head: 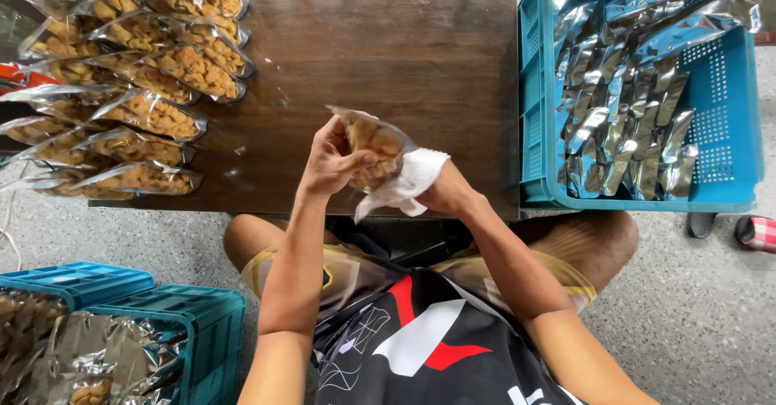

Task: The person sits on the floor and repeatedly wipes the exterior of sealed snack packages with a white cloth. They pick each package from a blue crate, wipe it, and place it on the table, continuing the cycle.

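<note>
A seated person with bare forearms and bare knees, both hands, left hand [327,165] and right hand [449,192], uncovered and without gloves or rings, wearing a shiny short-sleeved sports shirt patterned in black, white, red and gold, with thin white geometric line markings.

Both hands, left hand [330,162] and right hand [449,193], hold a snack pouch [373,148] and white cloth [408,180] above the wooden table [388,49].

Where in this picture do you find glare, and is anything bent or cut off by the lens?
Head view: daylight glares off the silver pouches in the blue crate; the clear packets glint; the table edges bow slightly; the left crates are cropped.
</note>
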